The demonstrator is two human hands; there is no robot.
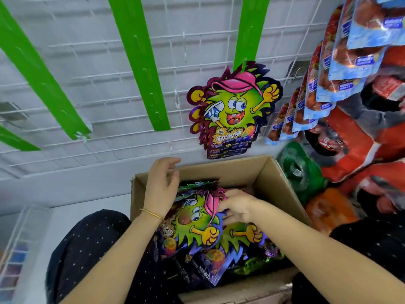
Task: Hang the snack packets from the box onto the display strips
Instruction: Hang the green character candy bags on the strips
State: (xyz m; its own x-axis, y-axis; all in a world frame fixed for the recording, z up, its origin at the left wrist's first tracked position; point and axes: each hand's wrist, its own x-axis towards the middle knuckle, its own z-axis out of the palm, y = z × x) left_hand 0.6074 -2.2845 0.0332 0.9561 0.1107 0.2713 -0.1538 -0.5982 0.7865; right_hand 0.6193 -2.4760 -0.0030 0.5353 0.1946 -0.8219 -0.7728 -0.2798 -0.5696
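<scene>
An open cardboard box (271,178) on my lap holds several cartoon-monster snack packets (197,229). My right hand (237,207) pinches the pink-capped top of the uppermost packet inside the box. My left hand (161,187) hovers over the box's left rim with relaxed fingers, holding nothing. Several identical packets (234,110) hang stacked at the bottom of the right green display strip (249,31). Two more green strips, the middle strip (140,62) and the left strip (41,84), hang bare on the white wire grid.
Blue and red snack bags (328,84) hang in rows at the right. Below them lie red packets (359,145), a green bag (300,170) and an orange one (328,209). A wire basket (15,249) stands at the lower left.
</scene>
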